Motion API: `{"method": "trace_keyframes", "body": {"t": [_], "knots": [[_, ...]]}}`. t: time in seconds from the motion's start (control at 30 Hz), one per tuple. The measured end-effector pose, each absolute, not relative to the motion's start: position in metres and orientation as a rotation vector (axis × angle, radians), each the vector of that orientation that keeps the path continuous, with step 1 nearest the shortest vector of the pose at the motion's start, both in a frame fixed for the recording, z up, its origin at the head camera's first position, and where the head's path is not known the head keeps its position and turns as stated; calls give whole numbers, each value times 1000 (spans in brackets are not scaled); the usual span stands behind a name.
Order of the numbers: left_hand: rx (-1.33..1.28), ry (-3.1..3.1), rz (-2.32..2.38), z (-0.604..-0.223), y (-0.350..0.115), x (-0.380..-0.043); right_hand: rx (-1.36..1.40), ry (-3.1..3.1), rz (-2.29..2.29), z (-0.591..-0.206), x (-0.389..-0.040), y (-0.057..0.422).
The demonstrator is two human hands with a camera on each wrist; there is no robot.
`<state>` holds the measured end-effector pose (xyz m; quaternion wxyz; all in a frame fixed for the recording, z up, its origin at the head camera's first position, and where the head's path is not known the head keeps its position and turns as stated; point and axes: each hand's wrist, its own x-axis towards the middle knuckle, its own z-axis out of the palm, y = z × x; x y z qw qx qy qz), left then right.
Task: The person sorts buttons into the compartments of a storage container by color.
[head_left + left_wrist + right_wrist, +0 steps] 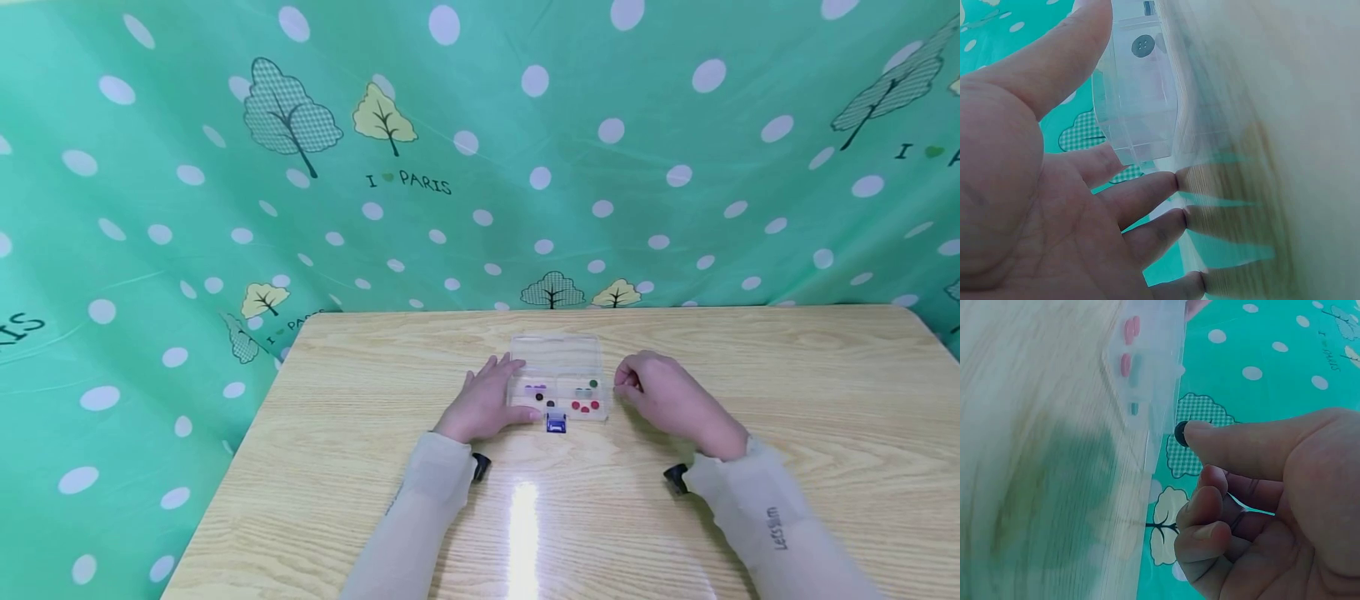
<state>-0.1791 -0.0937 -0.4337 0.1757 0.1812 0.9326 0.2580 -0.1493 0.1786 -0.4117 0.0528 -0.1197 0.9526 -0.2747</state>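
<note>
A clear plastic compartment box (557,354) lies on the table with its lid raised at the back. My left hand (487,402) spreads relaxed fingers along the box's left side, its thumb by the front edge near the blue latch (556,424). Just right of the box, my right hand (663,395) pinches a dark round button (1180,434) between thumb and index finger; the other fingers are curled in. Inside the box lie red buttons (585,408), dark buttons (539,397), purple pieces (536,387) and a green button (593,384), in separate compartments.
The box stands on a light wood table (360,400). Behind it hangs a green dotted cloth (487,225) with tree prints, reaching the table's back edge. A black wrist device (677,479) sits below the right wrist, and another (481,467) by the left.
</note>
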Motion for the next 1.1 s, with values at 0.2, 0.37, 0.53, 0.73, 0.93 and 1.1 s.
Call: {"method": "trace_keyframes", "body": {"t": [0.2,0.37,0.53,0.73,0.93,1.1], "knots": [[511,2645,728,-435,-94,-179,-368,2889,-844,-411,-151,171],[504,2646,726,-435,-94,-179,-387,2893,-863,-412,-151,166],[499,2644,731,-435,-94,-178,-402,2883,-892,-413,-152,159],[497,2643,735,-434,-94,-178,-376,2874,-895,-413,-152,150],[501,2640,731,-434,-94,-179,-365,2865,-888,-412,-154,143],[509,2645,739,-434,-94,-179,-407,2876,-894,-410,-153,139]]}}
